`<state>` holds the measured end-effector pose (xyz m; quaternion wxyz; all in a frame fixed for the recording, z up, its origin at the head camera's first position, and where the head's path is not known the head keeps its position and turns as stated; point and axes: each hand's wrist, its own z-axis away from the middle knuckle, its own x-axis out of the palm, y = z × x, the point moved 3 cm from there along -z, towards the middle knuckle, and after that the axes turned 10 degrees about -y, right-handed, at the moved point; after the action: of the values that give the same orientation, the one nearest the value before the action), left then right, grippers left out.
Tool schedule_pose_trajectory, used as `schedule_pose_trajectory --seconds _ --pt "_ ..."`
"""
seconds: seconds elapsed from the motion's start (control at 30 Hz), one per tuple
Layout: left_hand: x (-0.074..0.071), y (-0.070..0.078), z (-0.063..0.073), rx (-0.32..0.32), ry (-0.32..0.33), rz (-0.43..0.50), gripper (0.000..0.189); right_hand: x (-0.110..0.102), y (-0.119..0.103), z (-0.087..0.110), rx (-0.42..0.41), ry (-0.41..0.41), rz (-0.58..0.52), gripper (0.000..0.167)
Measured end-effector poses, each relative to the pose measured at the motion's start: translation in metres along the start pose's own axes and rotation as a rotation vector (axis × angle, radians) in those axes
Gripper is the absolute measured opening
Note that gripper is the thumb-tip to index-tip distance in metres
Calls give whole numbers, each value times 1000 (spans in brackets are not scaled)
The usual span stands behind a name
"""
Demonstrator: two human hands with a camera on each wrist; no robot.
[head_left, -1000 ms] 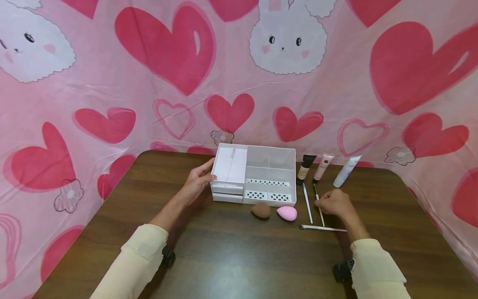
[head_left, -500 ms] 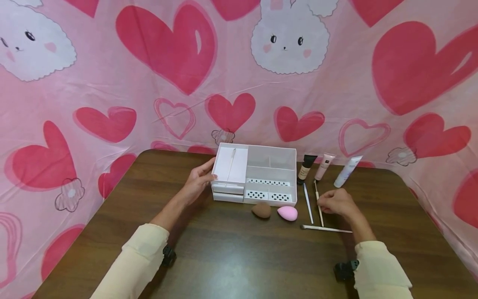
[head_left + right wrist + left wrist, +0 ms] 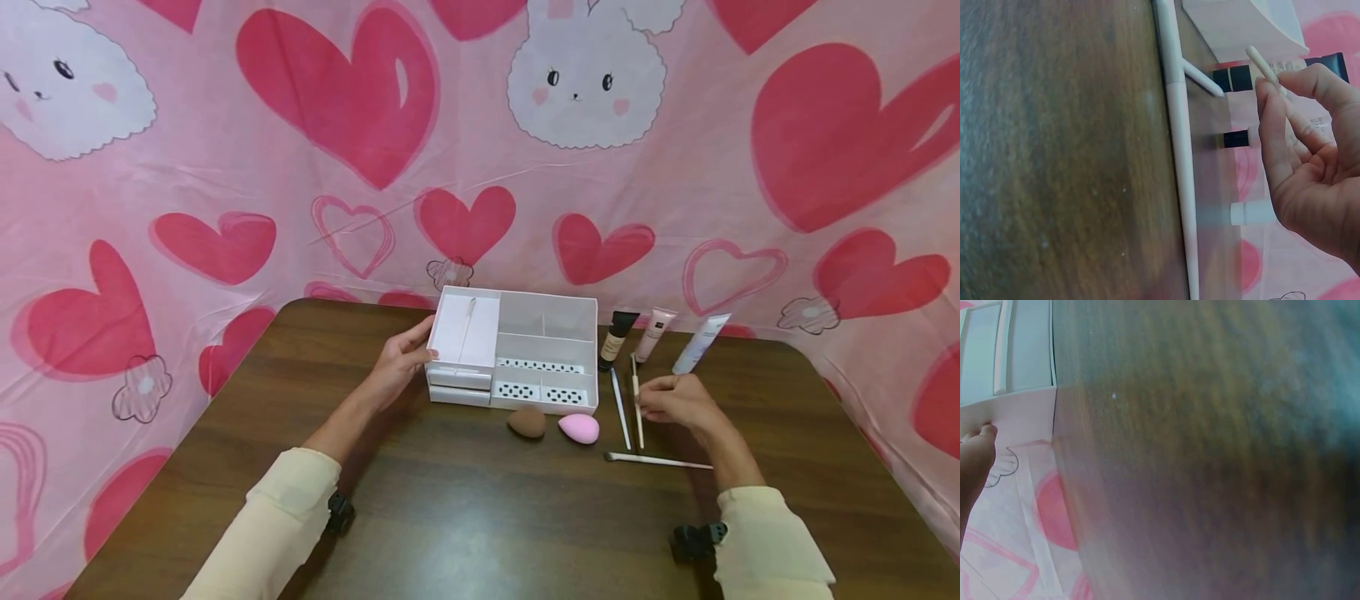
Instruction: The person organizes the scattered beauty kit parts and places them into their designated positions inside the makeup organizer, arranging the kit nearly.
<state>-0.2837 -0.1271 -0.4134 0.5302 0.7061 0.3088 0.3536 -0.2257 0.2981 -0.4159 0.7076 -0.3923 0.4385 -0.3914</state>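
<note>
In the head view my right hand (image 3: 678, 402) pinches a thin makeup brush (image 3: 636, 375) between thumb and fingertips. The right wrist view shows the pale end of this brush (image 3: 1262, 64) sticking out past the fingertips, off the table. My left hand (image 3: 397, 360) rests with extended fingers against the left side of a white organizer (image 3: 543, 350); its thumb touches the side wall in the left wrist view. A slim brush (image 3: 467, 325) lies on the organizer's left top. Just left of the held brush lies a white brush (image 3: 620, 410), and a longer brush (image 3: 660, 460) lies crosswise in front.
A brown makeup sponge (image 3: 527, 422) and a pink one (image 3: 580, 429) sit before the organizer. To its right stand a black-capped tube (image 3: 617, 340), a pink tube (image 3: 654, 335) and a white tube (image 3: 700, 343). A heart-patterned cloth (image 3: 465, 125) hangs behind the wooden table (image 3: 450, 500).
My right hand has drawn its brush slightly up from the table, and the brush has turned a little more upright in view. The left hand stays against the organizer.
</note>
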Motion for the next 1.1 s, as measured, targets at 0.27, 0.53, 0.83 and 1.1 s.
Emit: schedule_pose_trajectory --seconds 0.27,0.53,0.83,1.1 --pt "0 0 -1 1 3 0 70 5 -10 -1 -41 -40 -56 31" --pt "1 1 0 -9 5 -15 70 12 -19 1 -60 -76 -81 23" --pt "1 2 1 -1 -1 -3 71 18 -30 0 -77 -67 -62 32" --pt "1 0 0 -7 4 -11 70 21 -38 -3 -108 -110 -133 14"
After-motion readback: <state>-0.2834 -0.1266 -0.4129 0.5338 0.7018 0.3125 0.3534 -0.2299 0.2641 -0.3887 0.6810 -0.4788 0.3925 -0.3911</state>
